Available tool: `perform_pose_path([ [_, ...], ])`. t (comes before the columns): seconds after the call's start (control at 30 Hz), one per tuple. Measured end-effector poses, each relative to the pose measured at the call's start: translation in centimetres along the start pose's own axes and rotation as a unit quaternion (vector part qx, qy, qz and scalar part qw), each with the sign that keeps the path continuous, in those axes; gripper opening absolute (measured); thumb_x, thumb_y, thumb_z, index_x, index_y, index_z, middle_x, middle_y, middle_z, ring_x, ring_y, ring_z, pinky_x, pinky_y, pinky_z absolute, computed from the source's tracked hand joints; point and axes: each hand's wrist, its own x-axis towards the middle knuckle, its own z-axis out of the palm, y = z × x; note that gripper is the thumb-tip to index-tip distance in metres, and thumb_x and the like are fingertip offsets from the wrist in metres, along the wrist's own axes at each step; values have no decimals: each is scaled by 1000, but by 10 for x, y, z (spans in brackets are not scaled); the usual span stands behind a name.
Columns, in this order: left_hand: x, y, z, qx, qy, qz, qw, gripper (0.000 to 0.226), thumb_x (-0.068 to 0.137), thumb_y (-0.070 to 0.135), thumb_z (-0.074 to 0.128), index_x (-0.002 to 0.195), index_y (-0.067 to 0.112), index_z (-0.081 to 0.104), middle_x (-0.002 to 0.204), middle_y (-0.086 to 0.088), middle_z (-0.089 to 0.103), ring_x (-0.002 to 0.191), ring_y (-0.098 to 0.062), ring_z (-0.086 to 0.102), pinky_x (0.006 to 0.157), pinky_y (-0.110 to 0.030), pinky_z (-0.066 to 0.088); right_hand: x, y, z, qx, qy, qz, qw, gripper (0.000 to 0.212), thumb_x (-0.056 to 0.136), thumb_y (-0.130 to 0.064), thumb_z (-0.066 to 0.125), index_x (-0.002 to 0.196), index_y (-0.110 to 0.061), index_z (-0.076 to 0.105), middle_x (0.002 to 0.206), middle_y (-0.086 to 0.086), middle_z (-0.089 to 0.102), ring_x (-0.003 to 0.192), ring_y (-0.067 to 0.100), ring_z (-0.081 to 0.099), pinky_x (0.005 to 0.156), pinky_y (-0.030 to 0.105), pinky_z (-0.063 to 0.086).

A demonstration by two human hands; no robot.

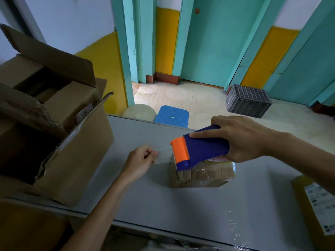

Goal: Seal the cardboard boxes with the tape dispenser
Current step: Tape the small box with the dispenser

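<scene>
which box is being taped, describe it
Start at the grey table, between the big open carton on its left and the labelled yellow parcel at its right edge. The small box sits mid-table under the blue-and-orange tape dispenser that the right hand grips. It is the smallest, glossy with clear tape.

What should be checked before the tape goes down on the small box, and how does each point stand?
1. Right hand grip on the tape dispenser: ok, fingers wrapped round its blue body.
2. Left hand pinching the pulled-out clear tape: ok.
3. Dispenser's orange end over the small cardboard box: ok, at its left edge.
4. Small box's flaps closed: cannot tell, the dispenser hides the top.
5. Tape flat, untwisted: cannot tell.
6. Large open box apart from the small one: ok.
</scene>
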Motion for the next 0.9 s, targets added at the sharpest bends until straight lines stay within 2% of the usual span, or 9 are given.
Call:
perform_pose_path([
  [0.17, 2, 15, 16, -2, -14, 19, 1000, 28, 91, 21, 58, 63, 20, 52, 60, 6, 58, 59, -9, 50, 61, -26, 38, -18, 9, -11, 1, -60, 43, 997, 76, 72, -72, 45, 142, -51, 21, 99, -2, 50, 81, 12, 45, 65, 23, 32],
  [0.3, 3, 8, 31, 10, -33, 7, 999, 27, 91, 19, 57, 65, 22, 52, 64, 5, 59, 65, -12, 52, 62, -26, 38, -26, 8, 16, 16, -74, 59, 995, 77, 70, -71, 51, 140, -50, 27, 94, -1, 53, 77, 16, 53, 62, 22, 33],
  [0.4, 8, 3, 35, 20, -25, 2, 999, 28, 92, 20, 56, 65, 22, 51, 68, 3, 59, 67, -12, 52, 65, -27, 39, -18, 13, 25, 15, -68, 59, 996, 74, 72, -67, 55, 140, -49, 30, 94, 0, 51, 77, 18, 52, 64, 24, 32],
  [0.53, 12, -13, 42, 11, -18, -12, 1000, 28, 92, 20, 56, 65, 21, 49, 67, 0, 58, 65, -14, 51, 64, -28, 38, -4, 16, 30, 11, -87, 51, 995, 72, 76, -65, 53, 141, -52, 24, 97, 1, 49, 80, 17, 47, 66, 27, 33],
  [0.73, 11, -30, 68, -78, 3, -45, 996, 33, 94, 18, 53, 62, 20, 47, 57, 9, 52, 61, -13, 47, 60, -26, 34, 1, 15, 32, 17, -117, 55, 992, 72, 79, -63, 52, 142, -52, 18, 107, -1, 48, 89, 13, 45, 73, 25, 37],
  [0.83, 14, -33, 71, -10, 13, -63, 998, 37, 90, 35, 57, 58, 18, 49, 58, 6, 51, 67, -22, 51, 58, -29, 32, 5, 10, 32, 13, -122, 43, 992, 70, 82, -58, 55, 143, -49, 21, 108, 0, 47, 86, 11, 36, 73, 25, 33],
  [0.9, 14, -40, 61, 118, -15, -122, 985, 45, 81, 55, 60, 61, 16, 56, 64, 2, 55, 69, -25, 56, 58, -28, 35, 9, 8, 32, 10, -122, 31, 992, 69, 84, -53, 56, 143, -46, 22, 108, 0, 47, 85, 10, 33, 72, 24, 31],
])
